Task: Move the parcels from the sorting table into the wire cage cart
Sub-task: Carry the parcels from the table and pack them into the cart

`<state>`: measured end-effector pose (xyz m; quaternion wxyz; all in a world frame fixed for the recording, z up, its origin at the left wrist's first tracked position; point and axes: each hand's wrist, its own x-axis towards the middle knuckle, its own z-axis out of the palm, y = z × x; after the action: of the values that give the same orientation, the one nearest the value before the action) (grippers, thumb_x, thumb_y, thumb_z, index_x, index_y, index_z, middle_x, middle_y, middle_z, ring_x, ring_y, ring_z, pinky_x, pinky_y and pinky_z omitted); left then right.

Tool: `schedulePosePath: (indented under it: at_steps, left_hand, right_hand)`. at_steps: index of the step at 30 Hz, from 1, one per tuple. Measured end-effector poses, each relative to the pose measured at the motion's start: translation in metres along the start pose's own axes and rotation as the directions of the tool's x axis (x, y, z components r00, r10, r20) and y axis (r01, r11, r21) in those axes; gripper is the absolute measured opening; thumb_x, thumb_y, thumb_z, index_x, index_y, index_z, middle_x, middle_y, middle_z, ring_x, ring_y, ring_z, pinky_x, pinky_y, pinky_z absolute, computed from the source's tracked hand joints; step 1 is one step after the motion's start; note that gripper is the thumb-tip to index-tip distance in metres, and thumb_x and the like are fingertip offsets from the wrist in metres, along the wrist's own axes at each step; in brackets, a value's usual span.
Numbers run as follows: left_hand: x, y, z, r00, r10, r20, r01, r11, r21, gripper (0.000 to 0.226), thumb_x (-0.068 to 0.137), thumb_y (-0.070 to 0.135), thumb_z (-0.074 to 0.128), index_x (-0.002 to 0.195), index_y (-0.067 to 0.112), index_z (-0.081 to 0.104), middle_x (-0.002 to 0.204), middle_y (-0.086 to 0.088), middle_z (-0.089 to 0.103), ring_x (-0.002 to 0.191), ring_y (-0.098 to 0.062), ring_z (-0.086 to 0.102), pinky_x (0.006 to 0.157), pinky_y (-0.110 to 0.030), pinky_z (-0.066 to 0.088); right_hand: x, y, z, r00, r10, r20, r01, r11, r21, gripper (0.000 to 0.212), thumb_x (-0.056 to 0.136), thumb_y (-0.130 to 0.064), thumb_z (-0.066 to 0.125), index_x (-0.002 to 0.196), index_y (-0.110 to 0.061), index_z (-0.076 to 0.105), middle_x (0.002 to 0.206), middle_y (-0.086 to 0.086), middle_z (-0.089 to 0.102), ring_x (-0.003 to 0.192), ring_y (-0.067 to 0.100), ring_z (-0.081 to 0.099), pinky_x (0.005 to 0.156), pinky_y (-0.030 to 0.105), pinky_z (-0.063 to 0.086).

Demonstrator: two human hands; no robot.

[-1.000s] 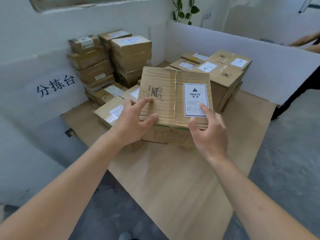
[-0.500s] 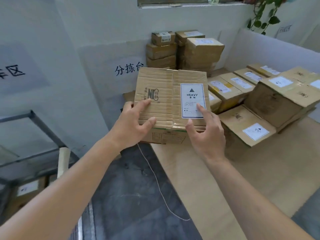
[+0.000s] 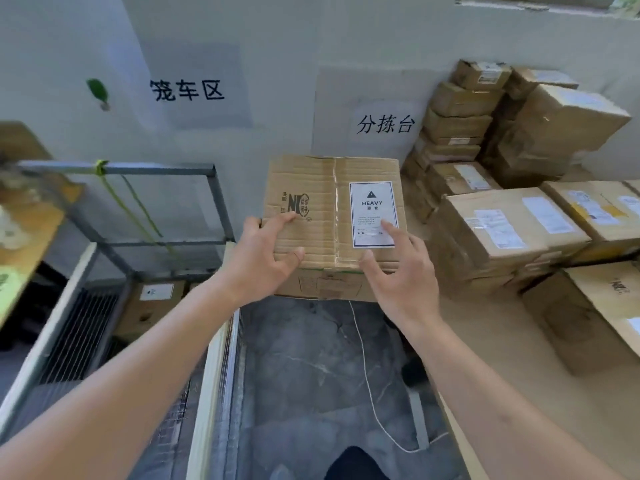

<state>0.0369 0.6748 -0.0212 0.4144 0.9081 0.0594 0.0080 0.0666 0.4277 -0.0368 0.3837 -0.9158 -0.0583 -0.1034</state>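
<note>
I'm holding one box point(image 3: 332, 216) w/ both hands. It has a white HEAVY sticker point(image 3: 372, 213) on top. My left hand point(image 3: 266, 252) grips the near left edge, thumb on top, fingers curled round the side. My right hand point(image 3: 398, 271) holds the near right corner, thumb & pointer finger on top; I can't see the fingers under it.

A sec ago the box was over the counter point(image 3: 512, 341), w/ the other parcels right behind it. Now I've turned left. The box hangs in the air over the dark floor point(image 3: 304, 358), in the gap. The counter & its stacked parcels point(image 3: 502, 230) are off to the right of my right hand. The cage cart point(image 3: 145, 209) has come into view, just left of my left hand, w/ another stickered box point(image 3: 156, 299) low inside it.

So I think the carry is about half done. Next I need to swing more left, lift over the top bar & set it down slow, bc it's heavy.
</note>
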Motion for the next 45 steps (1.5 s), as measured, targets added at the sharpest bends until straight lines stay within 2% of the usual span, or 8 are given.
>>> schedulePosePath:
  at_steps: [9, 11, 13, 18, 25, 29, 35, 45]
  left_hand:
    - [-0.005, -0.084, -0.039, 0.96, -0.252, -0.12, 0.254, 0.967, 0.0, 0.067, 0.098, 0.051, 0.062, 0.156, 0.045, 0.03, 0.133, 0.001, 0.034, 0.105, -0.015, 0.051, 0.089, -0.025, 0.045]
    - [-0.001, -0.101, -0.044, 0.94, -0.309, -0.143, 0.312, 0.95, -0.006, 0.067, 0.098, 0.053, 0.061, 0.156, 0.045, 0.03, 0.131, 0.0, 0.035, 0.097, -0.01, 0.054, 0.076, -0.022, 0.047]
    - [0.005, -0.119, -0.048, 0.915, -0.367, -0.166, 0.37, 0.929, -0.017, 0.068, 0.097, 0.054, 0.062, 0.156, 0.045, 0.03, 0.131, -0.002, 0.035, 0.098, -0.012, 0.055, 0.081, -0.026, 0.05]
    - [0.012, -0.153, -0.051, 0.819, -0.543, -0.187, 0.537, 0.839, -0.088, 0.07, 0.097, 0.051, 0.064, 0.157, 0.043, 0.029, 0.138, -0.004, 0.033, 0.113, -0.025, 0.054, 0.1, -0.041, 0.053]
    - [0.004, -0.201, -0.047, 0.657, -0.704, -0.27, 0.671, 0.709, -0.217, 0.069, 0.096, 0.048, 0.066, 0.156, 0.044, 0.03, 0.131, 0.0, 0.035, 0.104, -0.018, 0.055, 0.081, -0.031, 0.051]
    - [-0.007, -0.233, -0.049, 0.577, -0.771, -0.269, 0.713, 0.636, -0.294, 0.069, 0.097, 0.048, 0.065, 0.156, 0.043, 0.03, 0.131, 0.0, 0.036, 0.104, -0.017, 0.054, 0.07, -0.022, 0.046]
    - [-0.022, -0.293, -0.055, 0.478, -0.846, -0.236, 0.767, 0.533, -0.357, 0.07, 0.097, 0.048, 0.064, 0.158, 0.04, 0.029, 0.132, -0.001, 0.035, 0.11, -0.02, 0.048, 0.092, -0.03, 0.041]
    - [-0.051, -0.409, -0.046, 0.348, -0.929, -0.123, 0.784, 0.361, -0.505, 0.071, 0.096, 0.046, 0.067, 0.157, 0.038, 0.032, 0.133, -0.003, 0.037, 0.118, -0.026, 0.052, 0.103, -0.034, 0.043]
  right_hand:
    - [0.04, -0.037, 0.095, 0.954, -0.128, 0.272, 0.128, 0.992, 0.018, 0.061, 0.096, -0.054, 0.062, 0.152, -0.04, 0.044, 0.147, -0.007, 0.047, 0.11, 0.001, 0.045, 0.072, 0.017, 0.038]
    - [0.052, -0.04, 0.121, 0.93, -0.148, 0.335, 0.144, 0.989, 0.036, 0.061, 0.096, -0.055, 0.061, 0.152, -0.04, 0.043, 0.146, -0.007, 0.047, 0.111, 0.003, 0.047, 0.077, 0.023, 0.044]
    - [0.065, -0.043, 0.146, 0.9, -0.17, 0.401, 0.16, 0.985, 0.06, 0.061, 0.096, -0.055, 0.061, 0.153, -0.041, 0.042, 0.145, -0.007, 0.047, 0.111, 0.005, 0.05, 0.083, 0.028, 0.049]
    - [0.103, -0.05, 0.205, 0.787, -0.238, 0.569, 0.214, 0.971, 0.11, 0.062, 0.095, -0.052, 0.063, 0.153, -0.04, 0.043, 0.137, -0.009, 0.049, 0.111, 0.009, 0.053, 0.088, 0.035, 0.051]
    - [0.127, -0.067, 0.286, 0.592, -0.318, 0.741, 0.254, 0.946, 0.202, 0.063, 0.093, -0.049, 0.064, 0.152, -0.04, 0.043, 0.133, -0.011, 0.049, 0.115, 0.008, 0.053, 0.096, 0.039, 0.053]
    - [0.126, -0.083, 0.33, 0.476, -0.343, 0.81, 0.298, 0.929, 0.219, 0.063, 0.094, -0.047, 0.063, 0.153, -0.04, 0.042, 0.135, -0.011, 0.047, 0.112, 0.008, 0.053, 0.089, 0.032, 0.049]
    - [0.116, -0.106, 0.404, 0.312, -0.332, 0.89, 0.328, 0.917, 0.227, 0.064, 0.094, -0.046, 0.064, 0.154, -0.04, 0.042, 0.141, -0.009, 0.045, 0.118, 0.007, 0.048, 0.092, 0.029, 0.043]
    - [0.074, -0.133, 0.527, 0.115, -0.22, 0.969, 0.384, 0.909, 0.161, 0.067, 0.094, -0.042, 0.068, 0.155, -0.033, 0.042, 0.143, -0.006, 0.044, 0.128, 0.01, 0.046, 0.108, 0.034, 0.042]
